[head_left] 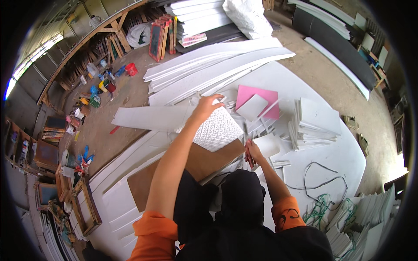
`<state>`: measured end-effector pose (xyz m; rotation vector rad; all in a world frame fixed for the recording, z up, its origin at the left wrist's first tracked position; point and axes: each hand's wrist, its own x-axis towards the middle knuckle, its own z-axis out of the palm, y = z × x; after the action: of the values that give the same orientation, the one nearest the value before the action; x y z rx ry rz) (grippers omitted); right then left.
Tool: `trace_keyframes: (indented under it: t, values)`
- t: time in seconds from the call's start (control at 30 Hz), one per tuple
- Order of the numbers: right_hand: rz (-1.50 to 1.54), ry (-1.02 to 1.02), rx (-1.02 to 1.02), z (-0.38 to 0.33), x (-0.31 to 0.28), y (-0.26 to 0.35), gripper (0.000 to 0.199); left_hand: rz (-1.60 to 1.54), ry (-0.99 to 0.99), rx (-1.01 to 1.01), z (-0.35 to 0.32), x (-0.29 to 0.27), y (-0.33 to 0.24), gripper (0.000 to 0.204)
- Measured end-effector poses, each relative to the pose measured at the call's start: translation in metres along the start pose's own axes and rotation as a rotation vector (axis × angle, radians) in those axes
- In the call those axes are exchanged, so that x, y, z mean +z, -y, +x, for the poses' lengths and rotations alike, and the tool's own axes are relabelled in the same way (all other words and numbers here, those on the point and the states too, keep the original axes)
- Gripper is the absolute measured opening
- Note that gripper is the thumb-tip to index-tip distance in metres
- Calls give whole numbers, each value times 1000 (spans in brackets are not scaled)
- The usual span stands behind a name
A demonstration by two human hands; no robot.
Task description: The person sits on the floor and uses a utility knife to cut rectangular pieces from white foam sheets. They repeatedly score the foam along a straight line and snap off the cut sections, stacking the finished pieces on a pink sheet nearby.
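Left hand [204, 106]: grips far edge of white embossed tile [217, 129], holding it flat.
Right hand [251, 150]: closed round a red-handled knife [248, 152] at tile's near corner.
Tile: on brown board [196, 165].
Done: cut pieces stacked [313, 126] at right.
Left: long strips [217, 65] uncut beyond.

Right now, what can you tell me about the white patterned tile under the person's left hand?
The white patterned tile is a square panel with an embossed, repeating relief over its face, and it looks like light foam. It lies turned like a diamond, partly on a brown board and partly over white strips. The left hand grips its far corner. The right hand, holding a red-handled cutter, is just off its near right edge; whether the blade touches the tile cannot be told.
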<state>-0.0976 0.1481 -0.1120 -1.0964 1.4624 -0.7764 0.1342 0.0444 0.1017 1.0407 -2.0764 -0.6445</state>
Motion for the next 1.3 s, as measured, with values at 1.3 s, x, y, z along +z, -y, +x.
trace_keyframes:
  t: [1.3]
  values:
    - [358, -379, -400, -11, 31, 239, 19, 374, -151, 167, -27, 8, -46, 26]
